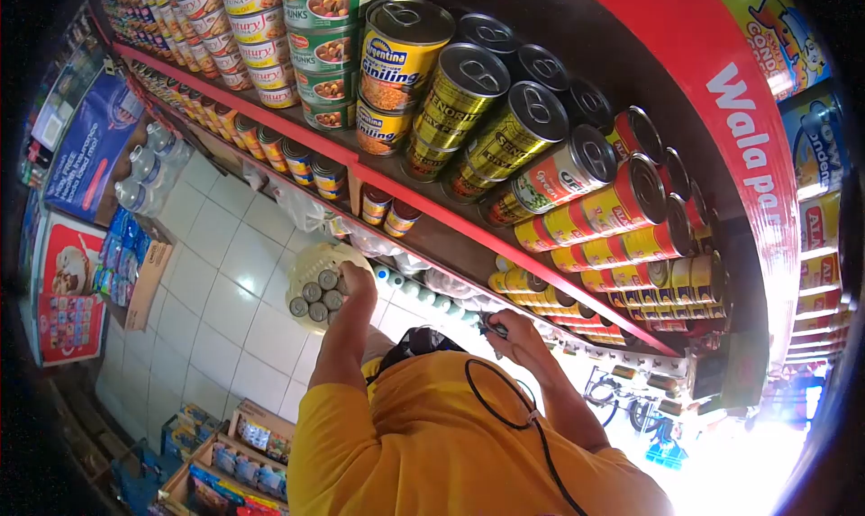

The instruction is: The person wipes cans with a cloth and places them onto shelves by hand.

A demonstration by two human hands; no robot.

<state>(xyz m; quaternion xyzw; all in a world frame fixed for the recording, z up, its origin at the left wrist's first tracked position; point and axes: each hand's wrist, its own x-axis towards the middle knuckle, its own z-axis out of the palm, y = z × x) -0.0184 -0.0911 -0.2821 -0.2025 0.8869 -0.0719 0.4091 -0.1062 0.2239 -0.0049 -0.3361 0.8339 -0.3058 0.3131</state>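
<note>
My left hand reaches into a round pale tub, its fingers curled against a can at the right side. Several silver-topped cans stand upright in the tub, close together. Farther right, below the shelf edge, my right hand is closed round a small dark object, too small to name. The two hands are well apart.
Stacked cans fill the shelves, with a red shelf edge above my hands. Water bottles and a carton of blue packets stand left. Boxed goods are at lower left, on the tiled floor's near side.
</note>
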